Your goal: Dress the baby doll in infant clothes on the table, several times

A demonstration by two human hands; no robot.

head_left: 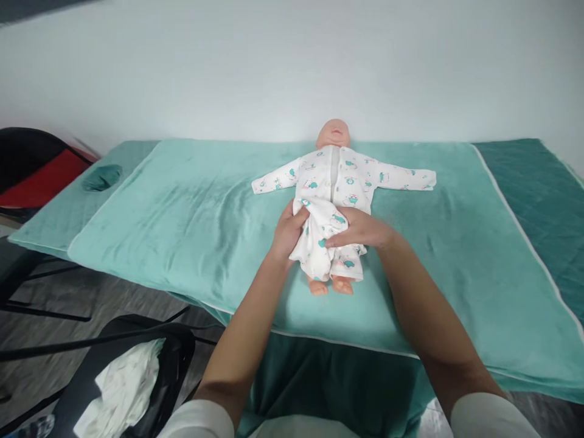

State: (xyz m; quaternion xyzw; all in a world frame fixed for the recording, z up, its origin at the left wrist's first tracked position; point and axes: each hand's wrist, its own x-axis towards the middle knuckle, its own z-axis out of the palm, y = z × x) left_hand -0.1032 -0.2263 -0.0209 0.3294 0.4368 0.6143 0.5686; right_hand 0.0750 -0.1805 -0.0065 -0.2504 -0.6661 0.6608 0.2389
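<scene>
1. Doll (333, 134): baby figure, lying on its back at the far middle of the bed, head toward the wall, bare feet (331, 285) toward the person.
2. Sleepsuit (340, 179): white with small teal prints, on the doll. Both sleeves are spread flat to the sides. The front is fastened down the chest. The lower part is bunched up in a loose fold over the doll's legs, between the two hands.
3. Left hand (286, 234): at the doll's hip, fingers curled tight round the bunched cloth of the sleepsuit.
4. Right hand (360, 230): laid over the fold from the other side, fingertips pressing on the cloth. The thumb is hidden, so I cannot tell whether it pinches the cloth or only rests on it.
5. Towel (182, 225): light teal with a white edge, spread under the doll.
6. Bed (542, 188): covered in darker teal, bearing the towel.
7. Chair (31, 176): black with a red seat, at far left.
8. Second chair (177, 353): black, near left, holding a crumpled white cloth (123, 389).
</scene>
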